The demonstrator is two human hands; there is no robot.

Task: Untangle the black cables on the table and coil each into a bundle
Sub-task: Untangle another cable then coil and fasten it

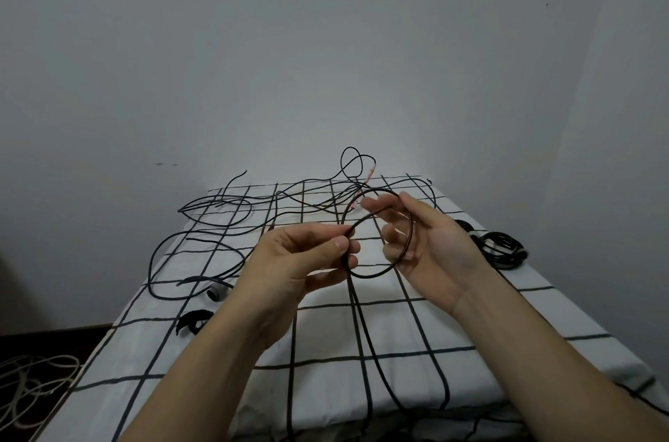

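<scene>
Our left hand (pixel 300 257) is closed in a pinch: thumb and forefinger squeeze the left side of a round loop of black cable (pixel 369 276), and the other fingers are curled underneath. Our right hand (pixel 434 246) faces palm toward us with its fingers curled through the same loop. The right side of the loop lies across those fingers, and the forefinger and thumb reach up toward its top. Between the two hands the loop stands raised above the table (pixel 325 344), which is covered in a white cloth with a black grid. From the bottom of the loop two strands of the cable run down across the cloth toward the near edge.

Beyond the hands, loose black cables (pixel 231 204) sprawl over the far and left parts of the cloth in wide, overlapping curves. One small curl rises against the grey wall (pixel 325 43) at the far edge. Just beside that curl, a pinkish cable end (pixel 370 173) slants down toward the top of the loop. To the right of our right hand, near the table's right edge, lies a coiled bundle (pixel 503 248) of black cable. On the left side a small cylindrical connector (pixel 216 293) rests among the strands, and nearer to us a curled black strap (pixel 192 322) lies on the cloth. On the dark floor at lower left lies a heap of pale cables (pixel 32 380).
</scene>
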